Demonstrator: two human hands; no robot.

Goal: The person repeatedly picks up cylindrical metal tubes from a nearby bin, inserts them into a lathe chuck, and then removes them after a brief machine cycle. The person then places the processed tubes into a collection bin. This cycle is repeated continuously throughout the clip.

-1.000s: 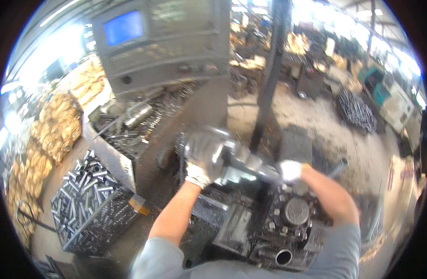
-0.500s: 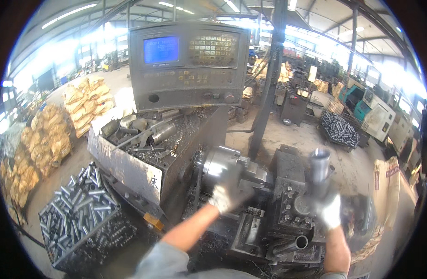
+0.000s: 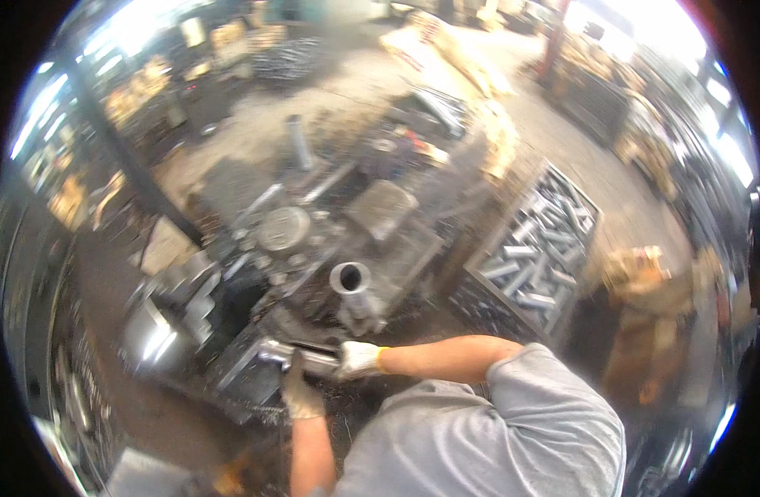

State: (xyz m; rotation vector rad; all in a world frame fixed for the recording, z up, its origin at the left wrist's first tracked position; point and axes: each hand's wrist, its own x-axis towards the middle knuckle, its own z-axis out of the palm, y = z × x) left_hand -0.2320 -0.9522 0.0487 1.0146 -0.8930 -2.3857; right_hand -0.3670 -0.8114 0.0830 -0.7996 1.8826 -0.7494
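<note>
- Left hand [image 3: 300, 394] and right hand [image 3: 361, 361] have come together on one tube [image 3: 322, 362]; half a second ago, the left was by the chuck [image 3: 158, 333] and the right held a tube beside the tool block [image 3: 284, 229].
- Now the tube lies nearly level, just in front of the grey shirt [image 3: 496, 422], below a hollow holder [image 3: 360, 304].
- Right hand, gloved, is closed round the tube's right end; left hand grips from below, nearer the left end, its dark fingertips blurred.
- Shiny and metallic, the tube looks stiff, fairly weighty and hard to break; its smooth wall is probably slippery if oily.
- Best hold, I judge: a full wrap near each end, gloves on, clear of the rims, which may be sharp.
</note>
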